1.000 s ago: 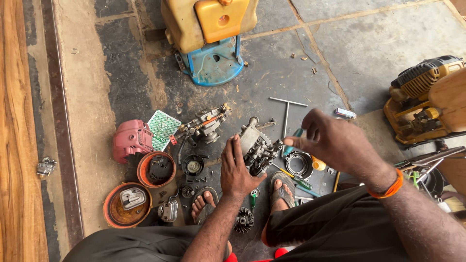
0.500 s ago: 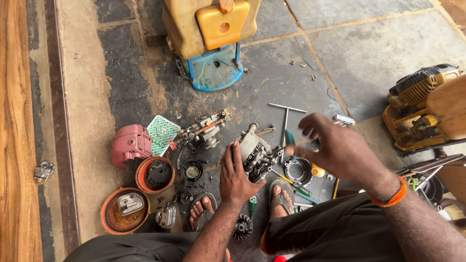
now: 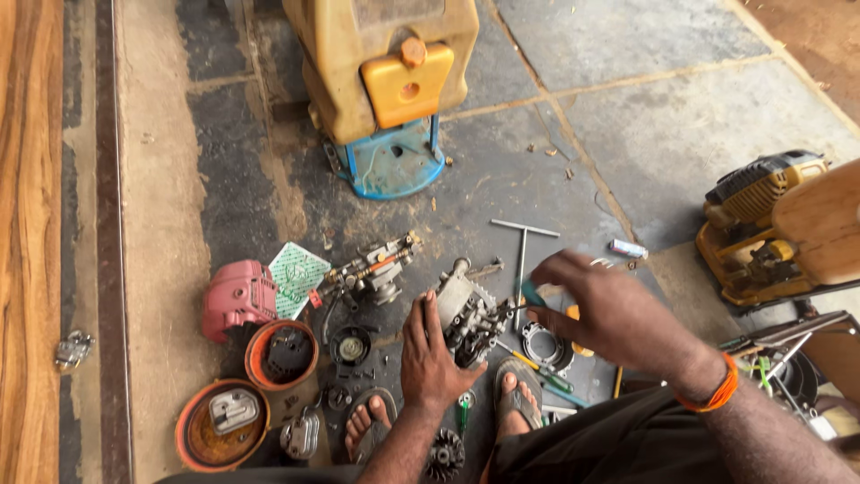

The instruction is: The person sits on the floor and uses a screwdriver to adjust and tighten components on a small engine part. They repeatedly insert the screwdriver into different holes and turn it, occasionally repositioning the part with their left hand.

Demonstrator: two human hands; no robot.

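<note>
Left hand (image 3: 430, 354) grips the grey engine block (image 3: 466, 314); right hand (image 3: 605, 309) pinches a teal-handled tool (image 3: 532, 292) beside it.
Both sit above the sandalled feet; a T-handle wrench (image 3: 522, 260) lies just beyond, a yellow tank (image 3: 385, 63) farther off, a pink cover (image 3: 237, 296) left.

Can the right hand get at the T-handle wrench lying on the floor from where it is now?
Probably yes. The right hand hovers just beside the T-handle wrench, with nothing between them, though it already pinches a small teal tool.

Even, diffuse daylight; shadows soft and faint. No glare. Focus sharp throughout, slight motion blur on the right hand (image 3: 609, 309).
</note>
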